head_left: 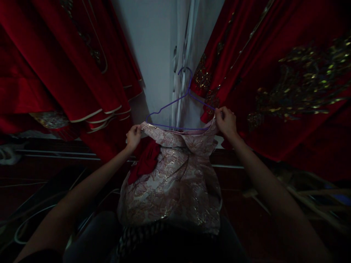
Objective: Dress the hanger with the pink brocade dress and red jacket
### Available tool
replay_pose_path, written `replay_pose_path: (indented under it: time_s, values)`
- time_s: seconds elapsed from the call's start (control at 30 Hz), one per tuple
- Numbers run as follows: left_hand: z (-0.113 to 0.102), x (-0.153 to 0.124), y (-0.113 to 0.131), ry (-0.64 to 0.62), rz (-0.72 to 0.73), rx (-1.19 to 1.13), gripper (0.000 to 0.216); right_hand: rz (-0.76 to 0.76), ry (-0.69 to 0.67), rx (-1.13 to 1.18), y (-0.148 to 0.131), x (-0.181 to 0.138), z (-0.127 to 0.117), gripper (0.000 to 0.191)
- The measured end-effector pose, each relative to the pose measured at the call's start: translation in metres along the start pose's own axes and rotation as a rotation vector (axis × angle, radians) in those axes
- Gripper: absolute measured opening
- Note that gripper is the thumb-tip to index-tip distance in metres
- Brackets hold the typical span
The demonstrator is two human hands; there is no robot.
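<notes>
A pale pink brocade garment [175, 182] with a red lining hangs in front of me from a thin purple wire hanger [175, 104]. My left hand [134, 137] is closed on the garment's left shoulder edge, beside the hanger's left end. My right hand [225, 122] pinches the garment's right shoulder edge against the hanger's right arm. The hanger's hook points up, in front of a white wall.
Red garments with gold embroidery hang close on the left [68, 73] and the right [287, 91]. A white wall [153, 54] with a white vertical fitting stands between them. Dark floor, pale cables [33, 219] and a low shelf lie below.
</notes>
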State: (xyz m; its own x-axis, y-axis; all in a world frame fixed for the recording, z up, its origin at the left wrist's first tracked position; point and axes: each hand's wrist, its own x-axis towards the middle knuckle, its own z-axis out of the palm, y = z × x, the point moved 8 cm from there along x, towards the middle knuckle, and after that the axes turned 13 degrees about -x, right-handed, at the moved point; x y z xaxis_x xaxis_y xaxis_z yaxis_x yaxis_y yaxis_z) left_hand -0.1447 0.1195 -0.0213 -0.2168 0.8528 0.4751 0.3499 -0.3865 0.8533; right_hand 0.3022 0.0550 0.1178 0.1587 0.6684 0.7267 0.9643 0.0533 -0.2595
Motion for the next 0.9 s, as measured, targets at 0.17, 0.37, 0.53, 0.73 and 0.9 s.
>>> replay_pose_path:
  time_s: [0.17, 0.37, 0.53, 0.73, 0.9]
  values:
    - [0.000, 0.002, 0.001, -0.002, 0.020, -0.014, 0.039, -0.009, 0.014, 0.011, -0.002, 0.001, -0.002, 0.034]
    - [-0.002, 0.001, 0.001, -0.006, 0.016, -0.020, 0.039, -0.018, 0.022, 0.007, 0.000, 0.002, -0.003, 0.034]
    - [-0.002, 0.001, 0.003, -0.011, 0.014, -0.012, 0.038, -0.023, 0.023, 0.009, 0.002, 0.002, -0.002, 0.034]
    - [-0.003, -0.002, -0.007, -0.014, -0.009, -0.059, 0.038, -0.024, 0.019, 0.014, 0.000, 0.002, -0.001, 0.035]
    - [-0.003, 0.003, -0.009, -0.009, -0.005, -0.071, 0.039, -0.017, 0.012, -0.002, 0.001, 0.002, -0.001, 0.034]
